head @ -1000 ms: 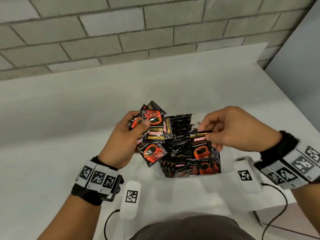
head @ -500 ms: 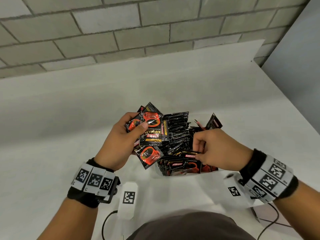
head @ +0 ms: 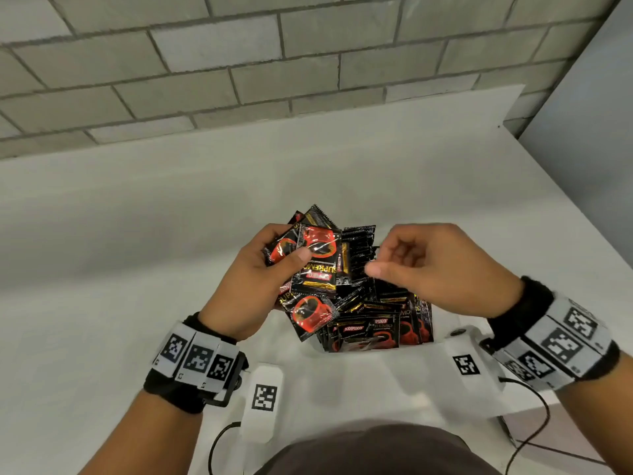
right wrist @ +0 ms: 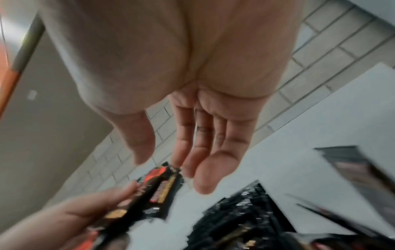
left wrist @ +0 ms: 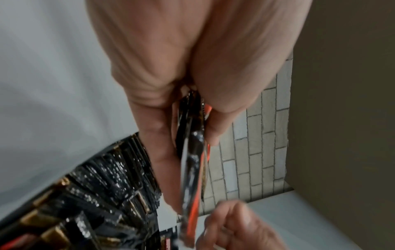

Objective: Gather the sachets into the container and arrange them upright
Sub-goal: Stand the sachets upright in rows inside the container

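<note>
Black-and-red sachets (head: 371, 332) are packed upright in rows inside a white container (head: 370, 368) near the front edge of the white desk (head: 137, 217). A fanned bundle of sachets (head: 317, 265) is held above the container's left side, clamped between thumb and fingers of the left hand (head: 253, 282). The right hand (head: 442, 269) hovers over the rows, its grip loose and holding nothing, fingers relaxed. A grey brick wall (head: 239, 63) is seen behind the desk.

Black sachets (head: 317, 265) printed with red cups and gold bands, white desk (head: 137, 234), grey brick wall (head: 239, 63).
</note>
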The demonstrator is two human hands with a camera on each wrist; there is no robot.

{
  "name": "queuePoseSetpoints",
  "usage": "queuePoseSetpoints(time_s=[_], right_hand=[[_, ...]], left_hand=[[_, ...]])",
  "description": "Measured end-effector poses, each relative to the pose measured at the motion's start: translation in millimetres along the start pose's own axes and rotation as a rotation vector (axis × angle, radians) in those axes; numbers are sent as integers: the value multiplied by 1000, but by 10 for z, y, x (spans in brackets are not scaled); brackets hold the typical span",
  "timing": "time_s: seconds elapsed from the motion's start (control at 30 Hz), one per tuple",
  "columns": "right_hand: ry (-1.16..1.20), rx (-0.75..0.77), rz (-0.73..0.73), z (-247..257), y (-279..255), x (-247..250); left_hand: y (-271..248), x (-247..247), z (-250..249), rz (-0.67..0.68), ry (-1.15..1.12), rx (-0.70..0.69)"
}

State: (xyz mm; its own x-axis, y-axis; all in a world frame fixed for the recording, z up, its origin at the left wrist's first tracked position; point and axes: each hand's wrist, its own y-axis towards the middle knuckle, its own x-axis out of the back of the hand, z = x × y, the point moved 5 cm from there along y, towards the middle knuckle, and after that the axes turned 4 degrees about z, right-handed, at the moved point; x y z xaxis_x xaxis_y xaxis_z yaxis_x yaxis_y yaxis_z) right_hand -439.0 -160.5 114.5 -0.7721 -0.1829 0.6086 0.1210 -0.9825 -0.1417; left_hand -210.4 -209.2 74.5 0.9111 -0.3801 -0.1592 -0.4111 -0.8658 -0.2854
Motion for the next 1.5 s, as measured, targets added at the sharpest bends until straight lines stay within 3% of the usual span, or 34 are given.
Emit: queuePoseSetpoints(time_s=[0.1,0.17,0.3,0.43,0.6,0.87,1.0,1.17,1.37,1.5], right_hand=[[143,32,-71,201,47,-28],[103,45,-86,240,91,-67],[124,8,-69,133,152,-79],[154,12,-188,42,141,92],[512,24,-148,70,100,151],[315,95,-133,126,90,194],[276,31,-108,90,123,128],[474,-59,-239,-14,150,88],[581,-105,-140,-83,173,47],[540,-75,-175,-84,199,82]], left_hand=[[24,-165,-5,64,-55,-6],[37,-241,-10,100,-78,-16],[29,-237,-9,88,-32,-19],[2,-133,-1,43,-8,-1],[13,-95,6,21,-4,0],[44,-144,12,26,13,-5],[18,-203,11,59,7,4],[-18,-276,-5,87,-35,10],[3,-309,33,99,-44,5],[9,-334,19,108,-44,0]])
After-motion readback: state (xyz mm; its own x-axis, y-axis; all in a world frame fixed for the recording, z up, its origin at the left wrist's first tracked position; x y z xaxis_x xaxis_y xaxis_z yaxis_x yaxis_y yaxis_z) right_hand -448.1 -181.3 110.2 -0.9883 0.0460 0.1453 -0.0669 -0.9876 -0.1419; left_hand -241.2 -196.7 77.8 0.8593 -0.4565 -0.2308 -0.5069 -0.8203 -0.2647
